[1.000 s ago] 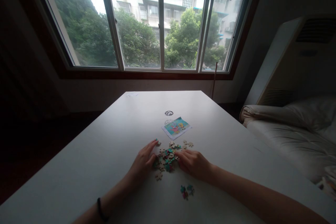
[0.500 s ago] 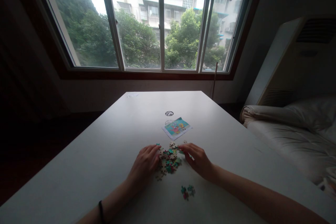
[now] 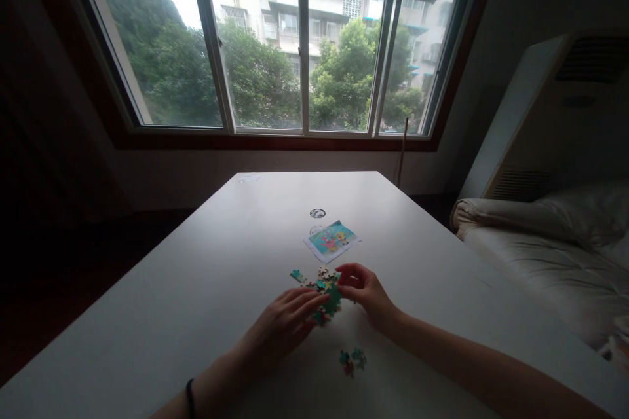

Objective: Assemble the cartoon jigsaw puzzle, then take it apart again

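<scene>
A loose pile of jigsaw puzzle pieces (image 3: 323, 316), green, red and pale, lies on the white table (image 3: 196, 288) between my hands. My left hand (image 3: 289, 314) reaches over the left side of the pile, its fingers stretched out flat and covering part of it. At the pile's right edge, my right hand (image 3: 366, 291) has curved fingers, with a gap between thumb and forefinger; no piece shows clearly in them. One teal piece (image 3: 297, 275) sits beyond my left fingers. Nearer to me is a small cluster of puzzle pieces (image 3: 352, 361), apart from the pile.
Behind the pile lies a colourful picture sheet (image 3: 333, 241) with cartoon figures. A round black-and-white item (image 3: 317, 213) is farther back, and a clear wrapper (image 3: 248, 177) rests near the far left corner. A padded seat (image 3: 535, 262) stands right of the table.
My left hand has moved right, from beside the pile to over it, uncovering the teal piece. My right hand's fingers have curled more at the pile's edge.
</scene>
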Tool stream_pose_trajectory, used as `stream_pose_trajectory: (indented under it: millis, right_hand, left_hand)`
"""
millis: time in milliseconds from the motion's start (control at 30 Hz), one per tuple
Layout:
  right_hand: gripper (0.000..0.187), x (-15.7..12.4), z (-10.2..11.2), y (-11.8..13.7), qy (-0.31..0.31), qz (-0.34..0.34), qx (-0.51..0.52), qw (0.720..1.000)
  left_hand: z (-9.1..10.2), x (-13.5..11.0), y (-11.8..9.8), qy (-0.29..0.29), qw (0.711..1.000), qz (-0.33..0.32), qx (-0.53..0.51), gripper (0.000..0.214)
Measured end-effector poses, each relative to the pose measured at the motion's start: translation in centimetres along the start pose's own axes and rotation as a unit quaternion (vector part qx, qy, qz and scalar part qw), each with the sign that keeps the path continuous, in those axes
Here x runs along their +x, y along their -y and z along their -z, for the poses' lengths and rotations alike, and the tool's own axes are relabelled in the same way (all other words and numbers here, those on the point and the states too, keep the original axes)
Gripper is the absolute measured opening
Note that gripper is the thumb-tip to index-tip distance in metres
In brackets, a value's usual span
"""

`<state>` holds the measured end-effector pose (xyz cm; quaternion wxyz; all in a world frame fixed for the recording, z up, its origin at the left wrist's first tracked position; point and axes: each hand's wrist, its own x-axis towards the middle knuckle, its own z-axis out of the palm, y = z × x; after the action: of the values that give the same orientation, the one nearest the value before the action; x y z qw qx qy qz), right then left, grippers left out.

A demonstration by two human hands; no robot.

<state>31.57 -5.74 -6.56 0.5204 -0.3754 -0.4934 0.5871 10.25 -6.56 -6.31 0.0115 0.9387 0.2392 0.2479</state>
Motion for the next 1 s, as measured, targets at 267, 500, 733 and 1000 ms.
stream_pose_trajectory:
  millis: [267, 500, 733, 1000]
  right_hand:
    - [0.031, -0.5, -0.3, -1.2, 0.102, 0.008, -0.030, 0.994]
    - [0.029, -1.4, -0.7, -1.2, 0.120, 0.094, -0.144, 0.978]
    - [0.028, -1.6, -0.7, -0.8, 0.114, 0.126, -0.187, 0.967]
    - [0.027, -1.8, -0.6, -0.8, 0.121, 0.179, -0.186, 0.959]
  left_hand:
    - [0.3, -0.2, 0.0, -0.084, 0.994, -0.075, 0.003, 0.022]
    - [0.0, -0.7, 0.2, -0.045, 0.997, -0.063, 0.007, 0.019]
    - [0.1, -0.7, 0.0, -0.037, 0.997, -0.065, 0.013, 0.015]
    - [0.2, -0.6, -0.2, -0.069, 0.996, -0.054, 0.031, 0.015]
